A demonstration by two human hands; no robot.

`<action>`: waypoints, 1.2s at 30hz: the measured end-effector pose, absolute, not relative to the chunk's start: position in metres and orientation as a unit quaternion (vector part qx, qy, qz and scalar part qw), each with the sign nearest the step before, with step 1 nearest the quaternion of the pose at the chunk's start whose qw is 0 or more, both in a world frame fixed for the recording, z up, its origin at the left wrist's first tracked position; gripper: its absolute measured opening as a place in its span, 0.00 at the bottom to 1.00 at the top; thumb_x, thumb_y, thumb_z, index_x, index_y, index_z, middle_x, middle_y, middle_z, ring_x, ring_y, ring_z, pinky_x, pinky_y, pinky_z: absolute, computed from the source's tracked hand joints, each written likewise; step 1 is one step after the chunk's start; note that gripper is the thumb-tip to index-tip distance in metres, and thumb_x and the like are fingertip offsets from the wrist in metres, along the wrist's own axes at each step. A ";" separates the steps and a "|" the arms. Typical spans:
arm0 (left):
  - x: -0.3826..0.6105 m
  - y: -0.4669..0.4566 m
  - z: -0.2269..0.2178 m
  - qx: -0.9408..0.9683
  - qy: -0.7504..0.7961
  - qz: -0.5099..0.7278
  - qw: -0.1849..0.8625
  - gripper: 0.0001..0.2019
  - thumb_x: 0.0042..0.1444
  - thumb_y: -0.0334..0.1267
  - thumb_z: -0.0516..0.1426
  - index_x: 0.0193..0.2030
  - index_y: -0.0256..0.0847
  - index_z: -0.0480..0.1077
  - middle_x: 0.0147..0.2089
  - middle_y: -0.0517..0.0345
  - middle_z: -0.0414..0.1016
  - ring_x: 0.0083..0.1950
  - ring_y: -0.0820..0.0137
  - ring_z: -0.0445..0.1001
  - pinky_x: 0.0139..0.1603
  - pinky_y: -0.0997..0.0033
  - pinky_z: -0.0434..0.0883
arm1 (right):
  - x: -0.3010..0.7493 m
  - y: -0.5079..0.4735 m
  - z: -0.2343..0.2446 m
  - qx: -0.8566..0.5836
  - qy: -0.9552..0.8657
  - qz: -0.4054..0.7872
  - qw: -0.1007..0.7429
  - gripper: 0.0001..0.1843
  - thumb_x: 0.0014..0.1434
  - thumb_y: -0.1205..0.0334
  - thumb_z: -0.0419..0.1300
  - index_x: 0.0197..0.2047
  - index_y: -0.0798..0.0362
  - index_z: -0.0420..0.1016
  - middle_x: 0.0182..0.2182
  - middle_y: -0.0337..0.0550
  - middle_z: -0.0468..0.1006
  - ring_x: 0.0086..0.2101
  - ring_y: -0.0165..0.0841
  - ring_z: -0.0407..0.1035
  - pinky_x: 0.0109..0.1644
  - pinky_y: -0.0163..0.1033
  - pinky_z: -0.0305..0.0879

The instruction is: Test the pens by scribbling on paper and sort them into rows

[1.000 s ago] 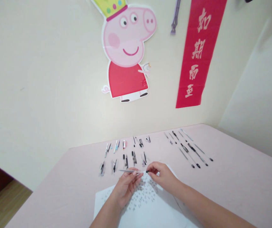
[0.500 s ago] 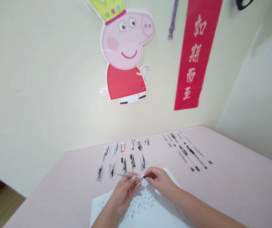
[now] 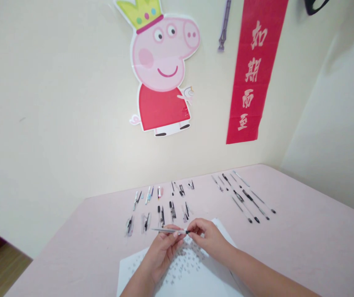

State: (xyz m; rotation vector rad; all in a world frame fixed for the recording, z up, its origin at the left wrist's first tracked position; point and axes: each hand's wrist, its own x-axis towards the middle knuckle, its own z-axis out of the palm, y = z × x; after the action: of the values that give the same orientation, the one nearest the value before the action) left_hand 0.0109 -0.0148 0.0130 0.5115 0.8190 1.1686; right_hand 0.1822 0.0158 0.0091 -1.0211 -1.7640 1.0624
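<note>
Between my two hands a slim pen point(image 3: 168, 231) with a clear or greyish barrel lies nearly level, its pointed end to the left. My left hand point(image 3: 164, 249) pinches the barrel between thumb and fingers. At the other end the fingers of my right hand point(image 3: 206, 235) are closed on a small black cap point(image 3: 187, 232). The cap sits against the barrel; whether it is fully on I cannot tell. Both hands are just above white paper point(image 3: 208, 276) covered in small dark marks.
Several groups of pens and pen parts point(image 3: 172, 210) lie in two rows behind my hands. To the right, several more pens point(image 3: 253, 202) lie slanted on the pink tabletop point(image 3: 303, 239). Behind the table rises a wall with a pig cutout point(image 3: 164, 74) and a red banner point(image 3: 254, 82).
My right hand has come slightly left, so the black cap now sits closer against the pen barrel. The other pens lie as before.
</note>
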 end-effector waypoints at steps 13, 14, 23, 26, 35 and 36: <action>0.010 -0.014 0.012 0.229 0.373 0.528 0.728 0.09 0.44 0.26 0.66 0.33 0.33 0.72 0.33 0.52 0.79 0.35 0.71 0.79 0.36 0.80 0.75 | 0.183 0.016 0.007 -0.420 -0.700 0.415 0.403 0.04 0.49 0.67 0.59 0.29 0.54 0.75 0.25 0.39 0.76 0.27 0.31 0.69 0.32 0.35 0.63; 0.010 -0.014 0.011 0.229 0.375 0.528 0.727 0.09 0.44 0.26 0.66 0.33 0.33 0.72 0.33 0.52 0.79 0.35 0.71 0.79 0.36 0.80 0.75 | 0.183 0.015 0.007 -0.423 -0.700 0.412 0.402 0.04 0.50 0.67 0.59 0.29 0.54 0.75 0.25 0.40 0.76 0.28 0.31 0.69 0.32 0.35 0.63; 0.011 -0.015 0.011 0.238 0.390 0.530 0.714 0.06 0.50 0.31 0.64 0.35 0.33 0.74 0.35 0.50 0.80 0.36 0.71 0.79 0.37 0.78 0.76 | 0.185 0.015 0.010 -0.429 -0.715 0.385 0.395 0.05 0.51 0.65 0.59 0.30 0.54 0.76 0.26 0.41 0.77 0.28 0.32 0.70 0.32 0.35 0.63; 0.012 -0.015 0.011 0.240 0.397 0.533 0.708 0.06 0.52 0.33 0.62 0.36 0.32 0.74 0.34 0.48 0.80 0.37 0.70 0.79 0.37 0.77 0.76 | 0.187 0.014 0.012 -0.424 -0.739 0.347 0.392 0.05 0.52 0.67 0.58 0.31 0.53 0.76 0.27 0.41 0.76 0.29 0.31 0.70 0.32 0.34 0.63; 0.010 -0.016 0.008 0.244 0.402 0.527 0.708 0.08 0.53 0.32 0.61 0.39 0.30 0.74 0.36 0.46 0.80 0.37 0.70 0.79 0.39 0.76 0.76 | 0.190 0.011 0.017 -0.394 -0.800 0.248 0.378 0.05 0.55 0.69 0.57 0.33 0.53 0.75 0.29 0.41 0.76 0.30 0.31 0.69 0.35 0.35 0.63; 0.010 -0.016 0.008 0.243 0.403 0.527 0.708 0.08 0.53 0.32 0.61 0.39 0.30 0.74 0.36 0.46 0.80 0.37 0.70 0.79 0.39 0.76 0.76 | 0.191 0.012 0.016 -0.393 -0.800 0.250 0.379 0.05 0.55 0.69 0.57 0.33 0.53 0.74 0.28 0.41 0.76 0.29 0.31 0.69 0.34 0.35 0.63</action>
State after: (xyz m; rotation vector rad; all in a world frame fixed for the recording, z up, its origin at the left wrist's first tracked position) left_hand 0.0102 -0.0156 0.0083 0.5390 0.8938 1.1696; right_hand 0.1905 0.0116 0.0162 -1.0052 -2.0428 0.6380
